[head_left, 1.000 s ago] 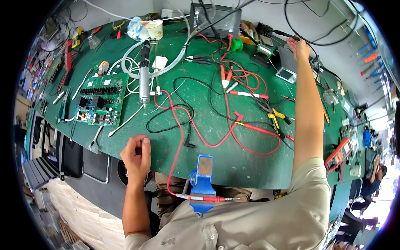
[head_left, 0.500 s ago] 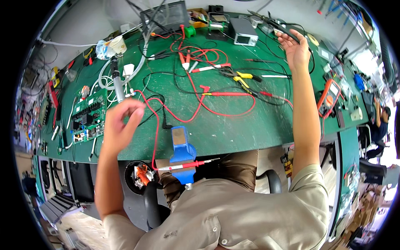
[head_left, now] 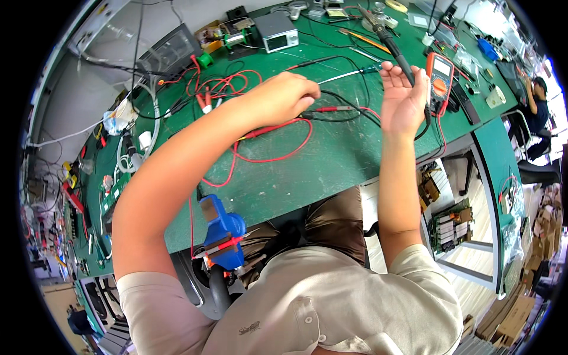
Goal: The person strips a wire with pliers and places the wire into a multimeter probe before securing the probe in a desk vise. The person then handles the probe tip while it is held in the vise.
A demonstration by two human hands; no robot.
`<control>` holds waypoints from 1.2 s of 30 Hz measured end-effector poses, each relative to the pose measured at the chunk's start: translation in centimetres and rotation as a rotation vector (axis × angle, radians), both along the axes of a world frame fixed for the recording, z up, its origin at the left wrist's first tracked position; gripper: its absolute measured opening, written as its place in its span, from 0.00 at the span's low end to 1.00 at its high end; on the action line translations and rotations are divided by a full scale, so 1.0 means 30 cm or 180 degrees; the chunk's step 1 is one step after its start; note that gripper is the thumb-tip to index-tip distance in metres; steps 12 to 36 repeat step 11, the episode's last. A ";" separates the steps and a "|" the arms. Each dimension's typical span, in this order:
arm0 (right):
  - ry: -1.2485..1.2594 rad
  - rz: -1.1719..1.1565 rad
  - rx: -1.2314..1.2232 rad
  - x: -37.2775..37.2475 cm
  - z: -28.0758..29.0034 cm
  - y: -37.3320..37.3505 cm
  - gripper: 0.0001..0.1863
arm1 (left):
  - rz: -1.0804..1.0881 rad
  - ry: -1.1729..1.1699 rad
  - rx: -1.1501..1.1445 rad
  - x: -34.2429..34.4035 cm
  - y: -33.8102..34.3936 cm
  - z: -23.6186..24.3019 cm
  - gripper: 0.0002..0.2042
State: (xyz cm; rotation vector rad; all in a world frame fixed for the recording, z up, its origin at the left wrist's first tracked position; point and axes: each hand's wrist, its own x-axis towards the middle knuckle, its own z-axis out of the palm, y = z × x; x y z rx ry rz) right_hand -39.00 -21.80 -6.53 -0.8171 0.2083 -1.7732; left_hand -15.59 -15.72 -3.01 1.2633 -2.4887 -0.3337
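My right hand [head_left: 403, 103] is raised over the right of the bench, fingers wrapped loosely round the black handle of a soldering iron [head_left: 391, 46] whose tip points up and away. Stretched across the middle, my left hand [head_left: 287, 97] has its fingers curled; whatever may be in them is hidden. A thin pale rod with a dark handle [head_left: 346, 76] lies just beyond its fingertips. Beside the same hand are a red test probe [head_left: 331, 109] and loops of red cable [head_left: 309, 137]. At the near edge a blue vise [head_left: 222, 225] clamps a red-and-white probe [head_left: 222, 245].
An orange multimeter [head_left: 439, 83] lies right of my right hand. At the back stand a grey box with a display [head_left: 276, 32] and a green solder spool [head_left: 236, 39]. A green circuit board [head_left: 113, 198] is at the left. Another person [head_left: 535, 112] sits far right.
My left hand has swung right and forward from the left side to mid-bench. The view has turned right, so the bench appears shifted left. The soldering iron stays in my right hand.
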 end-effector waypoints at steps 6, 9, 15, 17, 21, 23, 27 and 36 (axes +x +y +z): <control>-0.0567 -0.0647 0.0158 0.038 -0.007 0.105 0.23 | -0.0168 -0.0618 -0.0305 -0.193 -0.151 -0.103 0.21; -0.0544 -0.0816 0.0203 0.030 -0.016 0.124 0.27 | -0.0336 -0.1078 -0.0427 -0.246 -0.208 -0.140 0.23; -0.0487 -0.0908 0.0191 0.008 -0.027 0.136 0.28 | -0.0404 -0.1609 -0.0363 -0.283 -0.232 -0.140 0.24; -0.0487 -0.0908 0.0191 0.008 -0.027 0.136 0.28 | -0.0404 -0.1609 -0.0363 -0.283 -0.232 -0.140 0.24; -0.0487 -0.0908 0.0191 0.008 -0.027 0.136 0.28 | -0.0404 -0.1609 -0.0363 -0.283 -0.232 -0.140 0.24; -0.0487 -0.0908 0.0191 0.008 -0.027 0.136 0.28 | -0.0404 -0.1609 -0.0363 -0.283 -0.232 -0.140 0.24; -0.0487 -0.0908 0.0191 0.008 -0.027 0.136 0.28 | -0.0404 -0.1609 -0.0363 -0.283 -0.232 -0.140 0.24; -0.0487 -0.0908 0.0191 0.008 -0.027 0.136 0.28 | -0.0404 -0.1609 -0.0363 -0.283 -0.232 -0.140 0.24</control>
